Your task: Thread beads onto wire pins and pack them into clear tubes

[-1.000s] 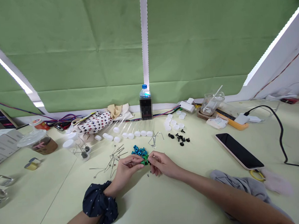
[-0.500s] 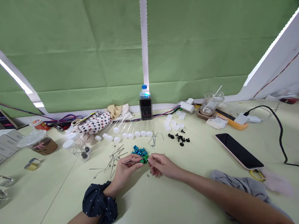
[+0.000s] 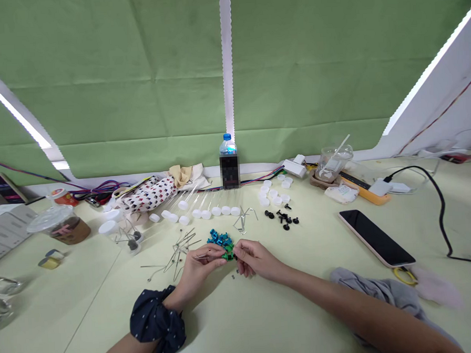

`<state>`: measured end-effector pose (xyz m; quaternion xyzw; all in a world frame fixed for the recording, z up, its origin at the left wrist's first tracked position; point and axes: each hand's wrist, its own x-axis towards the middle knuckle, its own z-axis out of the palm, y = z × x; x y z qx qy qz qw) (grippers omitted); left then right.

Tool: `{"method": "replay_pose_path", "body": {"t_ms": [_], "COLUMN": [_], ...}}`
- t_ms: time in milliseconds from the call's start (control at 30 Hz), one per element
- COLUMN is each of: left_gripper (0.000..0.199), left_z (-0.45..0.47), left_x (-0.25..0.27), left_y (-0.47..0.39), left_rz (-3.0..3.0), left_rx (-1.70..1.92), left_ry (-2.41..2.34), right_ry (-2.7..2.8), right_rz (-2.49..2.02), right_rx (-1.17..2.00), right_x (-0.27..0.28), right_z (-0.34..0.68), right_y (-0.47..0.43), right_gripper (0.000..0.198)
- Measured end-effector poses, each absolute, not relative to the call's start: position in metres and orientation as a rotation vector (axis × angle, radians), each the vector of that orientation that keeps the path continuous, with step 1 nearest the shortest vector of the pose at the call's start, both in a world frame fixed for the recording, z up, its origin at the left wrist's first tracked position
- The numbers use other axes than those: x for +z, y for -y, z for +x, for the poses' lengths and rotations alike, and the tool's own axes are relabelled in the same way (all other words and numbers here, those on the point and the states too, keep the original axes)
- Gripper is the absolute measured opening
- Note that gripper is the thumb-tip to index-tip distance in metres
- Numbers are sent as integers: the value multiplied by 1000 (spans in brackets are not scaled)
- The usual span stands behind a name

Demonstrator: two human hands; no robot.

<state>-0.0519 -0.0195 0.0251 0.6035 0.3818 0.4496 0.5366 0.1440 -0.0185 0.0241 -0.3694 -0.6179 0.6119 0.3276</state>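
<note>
My left hand [image 3: 201, 264] is closed, pinching a small green metal fitting [image 3: 227, 256] between thumb and fingers; a thin metal rod [image 3: 202, 256] also lies across its fingers. My right hand [image 3: 259, 260] meets it from the right, thumb and finger pinched at the fitting's right end, where a tiny dark part shows but is too small to name. Just behind the fingertips sits a pile of blue fittings [image 3: 220, 237], with green ones at its near side. Bent metal rods [image 3: 179, 249] lie to the left of my left hand. Tiny grey bits [image 3: 233, 276] rest below the fingertips.
Glass tubes with white caps [image 3: 206, 214] line the back. Black screws [image 3: 288, 220], loose white caps [image 3: 277, 200] and hex keys [image 3: 243, 221] lie beyond my right hand. A phone [image 3: 375, 237] is at right, a plastic cup [image 3: 64, 225] at left.
Both hands shift very slightly to the right with the green fitting, which stays between the fingertips. Everything else on the table stays in place.
</note>
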Motion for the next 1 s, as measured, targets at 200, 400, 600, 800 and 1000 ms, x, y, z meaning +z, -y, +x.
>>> {"method": "replay_pose_path", "body": {"t_ms": [200,400,600,800,1000], "left_gripper": [10,15,15,15,11], "left_z": [-51,-51,-51,-52,-53], "left_x": [25,23,21,20,22], "left_y": [19,18,18,17,17], "left_rz": [1444,1404,1377,1397,1402], "left_rx": [1081,1083,1121,1116,1089], "left_ry": [-895,-923,-952,-957,-922], "right_ry": [1614,1631,1624,1668,1646], "right_rz": [-976,-980,-964,-956,-974], "right_rx": [1603,1613,1644,1634,1617], "right_x": [22,19,19,21,20], "right_z": [143,143,144,144,144], "right_y": [17,16,18,20,19], "right_gripper": [45,49,47,44,43]}}
